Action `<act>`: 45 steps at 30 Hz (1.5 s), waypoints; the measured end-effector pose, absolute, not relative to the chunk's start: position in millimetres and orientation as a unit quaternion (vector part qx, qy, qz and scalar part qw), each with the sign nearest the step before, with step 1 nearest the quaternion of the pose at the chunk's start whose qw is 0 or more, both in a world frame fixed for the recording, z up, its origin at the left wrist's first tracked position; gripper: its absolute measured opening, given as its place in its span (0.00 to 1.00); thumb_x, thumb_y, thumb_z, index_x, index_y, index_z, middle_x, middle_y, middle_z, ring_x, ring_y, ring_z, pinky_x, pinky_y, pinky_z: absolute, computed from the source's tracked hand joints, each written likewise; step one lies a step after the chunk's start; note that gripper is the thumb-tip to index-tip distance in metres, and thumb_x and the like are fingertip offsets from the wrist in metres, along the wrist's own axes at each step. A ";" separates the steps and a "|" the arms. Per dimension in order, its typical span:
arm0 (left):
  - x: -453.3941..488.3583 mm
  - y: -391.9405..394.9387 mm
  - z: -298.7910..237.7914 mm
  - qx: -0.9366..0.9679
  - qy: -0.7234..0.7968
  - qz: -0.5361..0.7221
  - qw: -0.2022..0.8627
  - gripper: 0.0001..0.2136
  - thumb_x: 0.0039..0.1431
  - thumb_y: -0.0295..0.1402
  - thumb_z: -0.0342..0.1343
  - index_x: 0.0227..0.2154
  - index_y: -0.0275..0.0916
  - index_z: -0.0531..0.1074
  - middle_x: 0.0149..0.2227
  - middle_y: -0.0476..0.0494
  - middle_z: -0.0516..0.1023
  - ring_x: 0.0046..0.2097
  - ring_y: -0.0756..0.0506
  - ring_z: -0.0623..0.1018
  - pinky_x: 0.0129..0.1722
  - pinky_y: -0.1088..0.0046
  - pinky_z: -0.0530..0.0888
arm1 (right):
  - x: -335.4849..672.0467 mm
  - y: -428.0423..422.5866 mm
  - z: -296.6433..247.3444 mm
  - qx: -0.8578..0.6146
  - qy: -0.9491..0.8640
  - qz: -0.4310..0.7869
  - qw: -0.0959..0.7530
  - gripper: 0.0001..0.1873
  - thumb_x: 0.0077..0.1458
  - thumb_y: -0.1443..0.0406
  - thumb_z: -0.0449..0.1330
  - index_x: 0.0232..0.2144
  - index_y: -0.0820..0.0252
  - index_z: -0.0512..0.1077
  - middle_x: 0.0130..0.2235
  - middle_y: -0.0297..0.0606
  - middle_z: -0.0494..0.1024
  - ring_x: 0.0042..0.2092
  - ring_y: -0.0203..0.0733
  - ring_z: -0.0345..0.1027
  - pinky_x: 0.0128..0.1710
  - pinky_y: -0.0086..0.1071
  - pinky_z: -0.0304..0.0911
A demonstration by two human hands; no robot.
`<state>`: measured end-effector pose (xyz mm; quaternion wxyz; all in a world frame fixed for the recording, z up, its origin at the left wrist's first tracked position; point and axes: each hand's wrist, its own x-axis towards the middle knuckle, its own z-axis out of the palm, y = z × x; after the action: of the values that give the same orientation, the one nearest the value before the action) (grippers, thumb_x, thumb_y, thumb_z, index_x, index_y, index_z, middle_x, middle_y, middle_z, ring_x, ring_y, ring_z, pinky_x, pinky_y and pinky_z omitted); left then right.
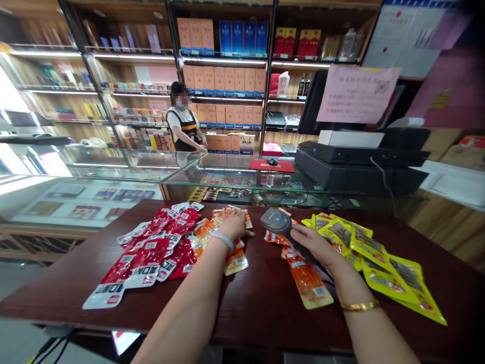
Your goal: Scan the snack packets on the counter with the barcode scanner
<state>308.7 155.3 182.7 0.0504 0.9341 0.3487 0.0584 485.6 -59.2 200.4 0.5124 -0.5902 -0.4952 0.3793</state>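
Observation:
My left hand [234, 222], a pale bracelet at its wrist, rests palm down on a pile of orange snack packets [237, 262], fingers apart. My right hand [311, 241] grips the handle of a grey barcode scanner [276, 221], whose head points left and shows a small blue light. Beneath and in front of the scanner lie more orange packets, one long packet [307, 280] with its barcode facing up. Red-and-white snack packets [146, 255] are heaped left of my left hand. Yellow snack packets [373, 258] spread out to the right of my right hand.
All the packets lie on a dark brown table [261, 313]. Behind it stands a glass display counter [227, 163] with a red mouse pad [271, 165] and a black register with monitor [359, 162]. A person [184, 124] stands behind the counter before shelves of boxes.

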 end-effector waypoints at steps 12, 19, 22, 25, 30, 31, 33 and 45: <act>308.6 151.6 211.4 0.894 0.373 0.244 0.056 0.17 0.67 0.41 0.44 0.41 0.44 0.78 0.41 0.40 0.81 0.45 0.43 0.77 0.44 0.71 0.67 | 485.2 -60.0 203.9 -0.580 -0.497 0.379 0.523 0.22 0.55 0.47 0.61 0.39 0.60 0.75 0.25 0.32 0.72 0.24 0.35 0.62 0.23 0.29 0.54; 303.0 164.2 209.3 0.821 0.392 0.328 0.254 0.19 0.62 0.48 0.48 0.34 0.42 0.79 0.29 0.46 0.80 0.33 0.46 0.76 0.32 0.74 0.67 | 487.0 -62.7 203.5 -0.565 -0.485 0.383 0.547 0.20 0.58 0.48 0.59 0.33 0.59 0.70 0.24 0.30 0.69 0.21 0.32 0.60 0.20 0.27 0.52; 310.8 174.4 195.6 0.764 0.378 0.350 0.389 0.15 0.59 0.43 0.53 0.35 0.39 0.80 0.28 0.47 0.80 0.30 0.47 0.77 0.30 0.75 0.69 | 486.6 -62.3 203.9 -0.563 -0.485 0.385 0.548 0.20 0.58 0.48 0.59 0.31 0.59 0.69 0.23 0.30 0.69 0.21 0.32 0.59 0.19 0.26 0.52; 317.9 181.1 183.5 0.744 0.311 0.354 0.474 0.11 0.52 0.32 0.58 0.37 0.38 0.81 0.33 0.44 0.83 0.34 0.47 0.79 0.35 0.74 0.74 | 486.4 -62.1 204.2 -0.562 -0.487 0.379 0.550 0.21 0.57 0.47 0.59 0.30 0.59 0.70 0.23 0.30 0.69 0.21 0.32 0.59 0.19 0.27 0.52; 320.0 180.7 177.7 0.733 0.297 0.365 0.491 0.11 0.44 0.25 0.59 0.33 0.35 0.81 0.35 0.41 0.83 0.36 0.45 0.81 0.42 0.69 0.76 | 485.3 -62.1 203.5 -0.566 -0.476 0.371 0.562 0.21 0.56 0.47 0.60 0.34 0.59 0.71 0.23 0.30 0.69 0.21 0.32 0.59 0.19 0.27 0.52; 320.0 179.8 178.6 0.732 0.296 0.373 0.489 0.12 0.44 0.24 0.58 0.33 0.35 0.81 0.35 0.41 0.83 0.37 0.45 0.81 0.43 0.68 0.76 | 484.7 -62.1 203.8 -0.564 -0.475 0.374 0.563 0.21 0.56 0.47 0.60 0.34 0.59 0.71 0.23 0.29 0.69 0.21 0.32 0.59 0.20 0.27 0.52; 320.8 177.6 181.7 0.733 0.284 0.385 0.484 0.13 0.44 0.24 0.58 0.34 0.35 0.81 0.35 0.42 0.83 0.37 0.45 0.81 0.44 0.67 0.76 | 482.9 -62.5 205.2 -0.556 -0.479 0.385 0.560 0.21 0.56 0.47 0.61 0.33 0.59 0.71 0.23 0.30 0.69 0.21 0.32 0.59 0.20 0.27 0.52; 318.7 167.2 199.8 0.808 0.231 0.414 0.349 0.13 0.49 0.21 0.51 0.36 0.35 0.76 0.37 0.44 0.81 0.39 0.47 0.78 0.41 0.72 0.74 | 479.2 -66.1 210.5 -0.548 -0.484 0.437 0.524 0.23 0.55 0.46 0.61 0.36 0.61 0.73 0.24 0.32 0.70 0.21 0.32 0.58 0.21 0.28 0.48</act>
<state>318.7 167.2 199.8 0.3486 0.8085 0.2308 0.4142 479.2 -66.1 210.5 0.5236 -0.5484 -0.4838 0.4371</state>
